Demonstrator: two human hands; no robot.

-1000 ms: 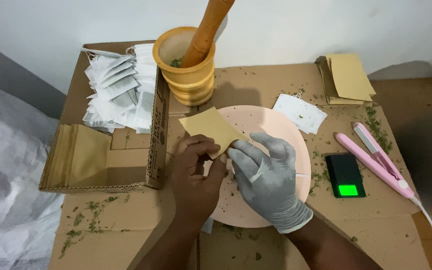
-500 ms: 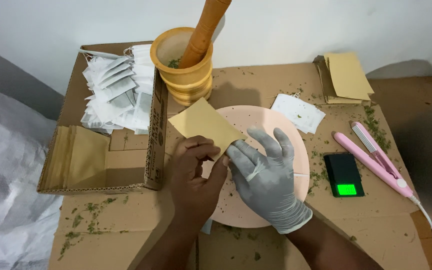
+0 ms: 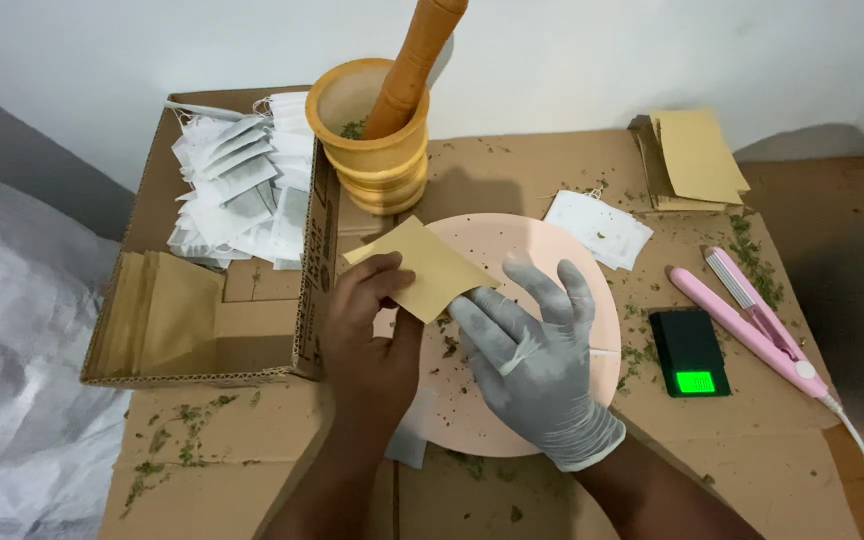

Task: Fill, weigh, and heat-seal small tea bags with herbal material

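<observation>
— Fingers first: what are they doing?
— Thumb and forefinger of the bare left hand (image 3: pixel 370 330) are pinched shut on the lower left edge of a tan paper envelope (image 3: pixel 422 267), holding it tilted just left of the frame's centre. The gloved right hand (image 3: pixel 537 355) is spread, fingers fanned and gripping nothing; its forefinger tip (image 3: pixel 464 308) reaches up to the envelope's lower right edge, though whether it touches I cannot tell.

— What sits under them?
— A round pink plate (image 3: pixel 607 335), flecked with bits of dried green herb, lying on flattened cardboard (image 3: pixel 772 470).

— And further out?
— Above the envelope, at upper centre, a yellow wooden mortar (image 3: pixel 372 165) with a pestle (image 3: pixel 417 60) leaning in it. At left, an open cardboard box (image 3: pixel 252 330) holding white sachets (image 3: pixel 237 195) in its far part and tan envelopes (image 3: pixel 157 310) in its near part. Right of the plate, one white sachet (image 3: pixel 597 228), a stack of tan envelopes (image 3: pixel 694 160) at upper right, a small black scale (image 3: pixel 690 350) with a lit green display, and a pink heat-sealing clamp (image 3: pixel 752 320).
</observation>
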